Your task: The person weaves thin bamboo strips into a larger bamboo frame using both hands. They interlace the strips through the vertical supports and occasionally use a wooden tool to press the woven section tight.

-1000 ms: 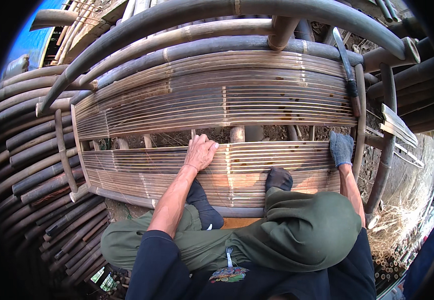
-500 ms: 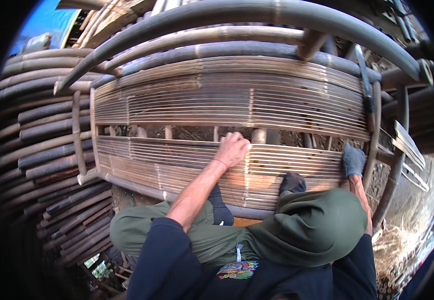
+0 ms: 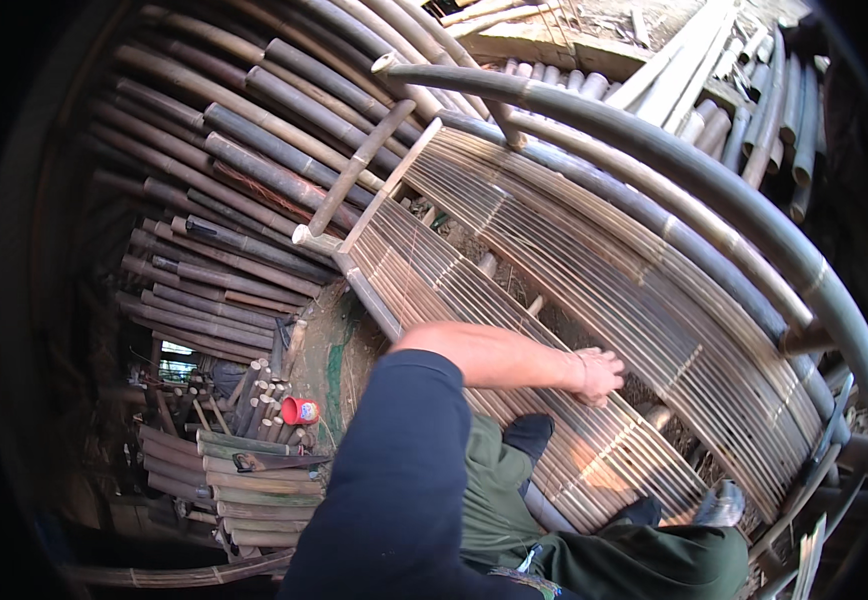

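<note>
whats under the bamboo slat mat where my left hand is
Through gaps in the slat mat, bamboo crosspieces and bare dirt show below. Directly beneath the left hand only slats show; anything lower is covered.

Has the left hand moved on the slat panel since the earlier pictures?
Cannot tell. The camera turned a lot. The left hand lies on the slat panel near the dark sock, much as before.

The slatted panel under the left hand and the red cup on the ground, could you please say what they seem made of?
Slatted panel: apparently split bamboo, matt tan strips with node marks, touched by the left hand. Red cup: probably plastic, judging by its bright uniform colour; too small to be sure.
</note>
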Demonstrator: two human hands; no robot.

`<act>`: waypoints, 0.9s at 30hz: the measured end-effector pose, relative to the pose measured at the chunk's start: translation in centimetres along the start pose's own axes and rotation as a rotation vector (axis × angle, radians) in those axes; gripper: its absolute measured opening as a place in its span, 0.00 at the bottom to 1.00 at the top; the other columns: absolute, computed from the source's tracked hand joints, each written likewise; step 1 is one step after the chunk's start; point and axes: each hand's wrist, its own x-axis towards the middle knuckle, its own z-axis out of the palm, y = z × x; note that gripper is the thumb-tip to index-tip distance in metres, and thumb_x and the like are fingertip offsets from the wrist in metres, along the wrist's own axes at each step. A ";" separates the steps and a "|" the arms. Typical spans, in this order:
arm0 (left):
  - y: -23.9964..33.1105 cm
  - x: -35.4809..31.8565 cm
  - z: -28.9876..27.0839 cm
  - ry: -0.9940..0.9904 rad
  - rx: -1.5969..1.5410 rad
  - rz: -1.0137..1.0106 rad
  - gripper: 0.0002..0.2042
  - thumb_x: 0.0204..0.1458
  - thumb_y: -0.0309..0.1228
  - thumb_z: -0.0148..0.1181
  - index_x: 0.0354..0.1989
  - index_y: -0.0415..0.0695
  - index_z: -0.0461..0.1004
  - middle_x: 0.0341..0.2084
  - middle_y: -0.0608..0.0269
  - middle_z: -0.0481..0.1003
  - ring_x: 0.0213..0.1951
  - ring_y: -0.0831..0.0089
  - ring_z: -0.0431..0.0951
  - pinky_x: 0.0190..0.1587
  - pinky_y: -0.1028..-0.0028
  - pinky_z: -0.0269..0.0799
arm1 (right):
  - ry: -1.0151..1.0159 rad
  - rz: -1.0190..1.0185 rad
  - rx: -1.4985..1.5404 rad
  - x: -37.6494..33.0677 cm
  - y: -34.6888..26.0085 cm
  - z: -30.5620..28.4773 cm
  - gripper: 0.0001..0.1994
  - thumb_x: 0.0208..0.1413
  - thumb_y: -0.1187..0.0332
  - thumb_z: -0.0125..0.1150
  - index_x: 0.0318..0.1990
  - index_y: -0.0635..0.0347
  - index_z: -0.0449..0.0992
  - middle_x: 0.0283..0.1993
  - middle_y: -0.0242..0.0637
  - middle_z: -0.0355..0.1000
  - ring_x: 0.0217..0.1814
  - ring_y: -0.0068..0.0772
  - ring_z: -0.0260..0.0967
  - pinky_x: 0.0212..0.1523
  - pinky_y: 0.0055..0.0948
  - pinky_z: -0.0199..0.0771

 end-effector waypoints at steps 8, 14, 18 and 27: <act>-20.7 -13.6 0.7 0.469 -0.118 -0.649 0.25 0.62 0.52 0.46 0.51 0.45 0.77 0.53 0.52 0.70 0.58 0.55 0.66 0.64 0.55 0.57 | -0.412 0.021 0.279 9.7 -13.0 4.4 0.14 0.53 0.59 0.67 0.28 0.61 0.73 0.30 0.46 0.69 0.38 0.53 0.67 0.41 0.46 0.67; -23.3 -13.5 6.1 0.991 -0.291 -0.598 0.28 0.58 0.46 0.52 0.05 0.47 0.70 0.07 0.61 0.68 0.18 0.64 0.68 0.48 0.61 0.60 | -0.504 0.298 0.472 9.9 -11.8 1.4 0.21 0.55 0.63 0.68 0.20 0.65 0.64 0.16 0.45 0.58 0.19 0.41 0.51 0.25 0.41 0.54; -23.4 -13.6 6.1 0.856 -0.332 -0.684 0.21 0.49 0.39 0.49 0.03 0.53 0.64 0.04 0.65 0.60 0.12 0.69 0.58 0.44 0.65 0.59 | -0.612 0.212 0.385 7.7 -9.0 3.0 0.23 0.54 0.56 0.68 0.19 0.65 0.67 0.17 0.50 0.64 0.16 0.46 0.57 0.23 0.46 0.55; -24.7 -12.3 8.6 1.015 -0.177 -0.668 0.19 0.55 0.42 0.57 0.17 0.43 0.79 0.21 0.54 0.76 0.33 0.57 0.77 0.50 0.61 0.65 | -0.464 -0.028 0.143 9.6 -14.9 3.8 0.18 0.54 0.60 0.67 0.19 0.58 0.68 0.29 0.45 0.69 0.37 0.55 0.67 0.38 0.50 0.65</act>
